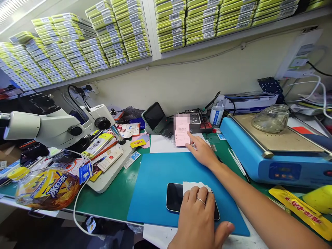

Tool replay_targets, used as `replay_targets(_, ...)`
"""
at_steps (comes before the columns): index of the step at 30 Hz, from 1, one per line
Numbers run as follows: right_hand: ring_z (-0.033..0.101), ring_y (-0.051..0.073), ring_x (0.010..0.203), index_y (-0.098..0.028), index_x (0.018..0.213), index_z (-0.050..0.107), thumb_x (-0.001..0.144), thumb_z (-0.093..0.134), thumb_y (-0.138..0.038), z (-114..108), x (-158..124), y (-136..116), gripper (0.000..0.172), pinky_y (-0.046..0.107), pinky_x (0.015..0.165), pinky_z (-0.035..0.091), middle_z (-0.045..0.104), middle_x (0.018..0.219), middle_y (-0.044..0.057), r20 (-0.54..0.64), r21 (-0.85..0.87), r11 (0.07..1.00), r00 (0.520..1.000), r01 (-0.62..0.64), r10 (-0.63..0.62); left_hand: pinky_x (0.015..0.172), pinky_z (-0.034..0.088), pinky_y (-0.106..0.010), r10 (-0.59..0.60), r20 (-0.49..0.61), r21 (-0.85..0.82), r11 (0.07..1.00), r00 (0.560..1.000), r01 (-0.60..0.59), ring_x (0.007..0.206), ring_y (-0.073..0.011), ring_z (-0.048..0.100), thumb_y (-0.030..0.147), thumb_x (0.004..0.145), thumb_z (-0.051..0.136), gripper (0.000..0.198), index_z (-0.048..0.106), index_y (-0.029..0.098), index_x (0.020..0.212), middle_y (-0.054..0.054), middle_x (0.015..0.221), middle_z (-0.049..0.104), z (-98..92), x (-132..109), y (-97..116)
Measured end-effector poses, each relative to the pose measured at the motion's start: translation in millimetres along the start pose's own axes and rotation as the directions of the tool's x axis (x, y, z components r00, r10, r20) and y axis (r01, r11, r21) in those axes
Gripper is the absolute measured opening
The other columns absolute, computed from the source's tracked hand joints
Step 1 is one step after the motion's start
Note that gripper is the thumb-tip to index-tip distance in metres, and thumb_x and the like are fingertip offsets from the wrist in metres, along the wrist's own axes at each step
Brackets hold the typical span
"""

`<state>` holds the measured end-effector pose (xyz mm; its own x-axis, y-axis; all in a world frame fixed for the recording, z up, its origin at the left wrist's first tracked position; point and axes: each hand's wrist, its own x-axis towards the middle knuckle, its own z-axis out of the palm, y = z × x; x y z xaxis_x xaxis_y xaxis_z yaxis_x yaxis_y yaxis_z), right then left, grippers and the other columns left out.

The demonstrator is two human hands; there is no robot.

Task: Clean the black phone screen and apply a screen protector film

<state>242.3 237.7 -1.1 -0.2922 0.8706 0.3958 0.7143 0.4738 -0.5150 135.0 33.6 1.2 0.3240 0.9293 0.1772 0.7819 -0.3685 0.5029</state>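
Note:
A black-screened smartphone point(174, 197) lies flat on the blue mat point(153, 176). My left hand point(198, 214), with a ring on one finger, rests over its right half, fingers bent and pressing a white tissue point(187, 186) against the screen. What lies under the palm is hidden. Farther back, a second phone point(182, 133) stands upright with a pink page of text on its display, partly pixelated. My right hand point(201, 149) reaches in from the right; its index fingertip and thumb are apart at the lower right of that screen, the other fingers curled.
A microscope point(57, 128) and a bottle of brown drink point(49, 190) stand left. On the right sits a blue machine point(272, 162) with a glass jar point(272, 117) on its plate. Tweezers point(238, 162) lie beside it. A shelf point(197, 50) of yellow packs hangs above.

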Motion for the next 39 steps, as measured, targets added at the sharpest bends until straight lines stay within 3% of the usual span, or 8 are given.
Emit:
replay_targets(8, 0.066, 0.028, 0.096, -0.022, 0.148, 0.055, 0.099, 0.047, -0.044, 2.2, 1.1, 3.3, 0.054, 0.04, 0.079, 0.054, 0.068, 0.106, 0.01, 0.005, 0.023, 1.0, 1.0, -0.007, 0.007, 0.092, 0.048, -0.047, -0.051, -0.016, -0.006, 0.999, 0.999, 0.051, 0.1, -0.029, 0.059, 0.06, 0.091, 0.067, 0.039, 0.065, 0.024, 0.105, -0.005, 0.11, 0.065, -4.6, -20.0, -10.6)
replay_targets(15, 0.066, 0.027, 0.092, -0.02, 0.148, 0.055, 0.098, 0.049, -0.042, 2.2, 0.4, 4.2, 0.055, 0.04, 0.079, 0.053, 0.069, 0.105, 0.01, -0.01, 0.047, 0.999, 1.0, -0.009, 0.01, 0.101, 0.045, -0.044, -0.102, -0.117, 0.001, 0.995, 0.988, 0.103, 0.113, -0.0299, 0.056, 0.041, 0.093, 0.069, 0.035, 0.061, 0.023, 0.121, -0.008, 0.124, 0.063, -15.0, -29.0, -31.6)
replay_targets(21, 0.066, 0.027, 0.093, -0.022, 0.148, 0.055, 0.099, 0.047, -0.043, 2.2, 0.4, 4.7, 0.055, 0.039, 0.077, 0.054, 0.069, 0.106, 0.01, -0.012, 0.056, 0.998, 1.0, -0.007, 0.008, 0.101, 0.047, -0.047, -0.116, -0.2, 0.122, 0.982, 0.973, 0.142, 0.117, -0.0324, 0.056, 0.033, 0.095, 0.062, 0.033, 0.06, 0.017, 0.123, -0.013, 0.127, 0.062, -14.3, -50.4, -53.0)
replay_targets(25, 0.065, 0.027, 0.093, -0.022, 0.149, 0.055, 0.098, 0.048, -0.043, 3.0, 0.5, 4.6, 0.055, 0.04, 0.077, 0.054, 0.068, 0.105, 0.01, -0.014, 0.051, 0.999, 1.0, -0.003, 0.003, 0.108, 0.044, -0.05, -0.042, -0.25, 0.184, 0.979, 0.967, 0.09, 0.124, -0.0355, 0.055, 0.049, 0.096, 0.061, 0.053, 0.059, 0.013, 0.134, -0.015, 0.136, 0.061, 4.7, -52.5, -44.8)
replay_targets(30, 0.065, 0.027, 0.093, -0.022, 0.137, 0.066, 0.099, 0.046, -0.044, 2.5, 0.4, 3.7, 0.048, 0.04, 0.078, 0.054, 0.067, 0.1, 0.009, -0.006, 0.042, 0.999, 1.0, 0.011, -0.011, 0.109, 0.046, -0.05, 0.045, -0.19, 0.175, 0.984, 0.981, -0.012, 0.126, -0.0371, 0.055, 0.068, 0.093, 0.057, 0.073, 0.059, 0.012, 0.14, -0.015, 0.141, 0.06, 26.1, -30.7, -13.1)
replay_targets(34, 0.065, 0.028, 0.092, -0.018, 0.143, 0.061, 0.098, 0.047, -0.043, 1.8, 1.2, 3.5, 0.053, 0.042, 0.079, 0.053, 0.066, 0.1, 0.011, -0.003, 0.03, 1.0, 1.0, 0.005, -0.005, 0.107, 0.048, -0.05, 0.019, -0.085, 0.115, 0.993, 0.996, -0.009, 0.122, -0.0366, 0.057, 0.066, 0.092, 0.06, 0.072, 0.059, 0.013, 0.14, -0.014, 0.139, 0.061, 20.6, -14.4, 4.1)
replay_targets(39, 0.065, 0.027, 0.092, -0.018, 0.14, 0.064, 0.099, 0.047, -0.042, 1.8, 1.5, 3.8, 0.051, 0.04, 0.081, 0.053, 0.066, 0.099, 0.01, 0.011, 0.031, 0.999, 1.0, 0.009, -0.01, 0.108, 0.046, -0.047, -0.019, -0.048, -0.008, 1.0, 0.999, 0.019, 0.121, -0.034, 0.056, 0.059, 0.093, 0.064, 0.06, 0.06, 0.017, 0.136, -0.011, 0.135, 0.062, 2.1, -18.9, -7.9)
